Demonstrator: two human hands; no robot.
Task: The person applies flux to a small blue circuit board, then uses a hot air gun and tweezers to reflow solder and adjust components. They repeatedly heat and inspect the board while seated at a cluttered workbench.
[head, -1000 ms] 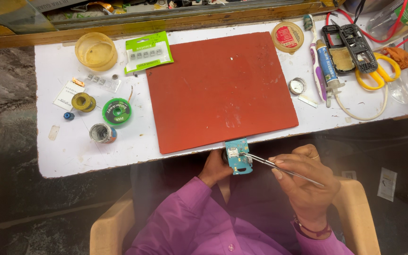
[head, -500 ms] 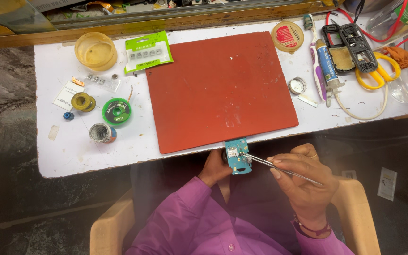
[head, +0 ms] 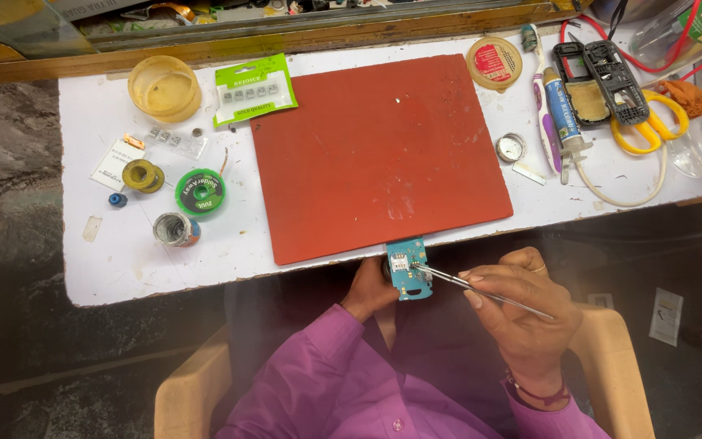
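- Low in the frame's centre, just past the table (head: 123,268) edge, the left hand (head: 370,290) grips a small blue circuit board (head: 409,268) from beneath; its fingers are curled shut on the board, which overhangs the person's lap.
- From the right, the right hand (head: 522,313) pinches metal tweezers (head: 469,284), fingers closed round the shaft, tips touching the board near its silver part.
- Risk: the board is held in the air rather than laid on the red mat (head: 375,154) just above it. A slip of the left fingers could likely drop it to the lap or floor.
- Risk: too hard a push with the tweezers may tilt the board in the grip, or let the tips skid across and scratch it.
- Risk: any small part lifted could spring from the tips and fall off the table, since nothing lies beneath to catch it.
- Scissors (head: 652,122), tube (head: 562,110) and spools (head: 201,191) sit well apart, posing no hazard.
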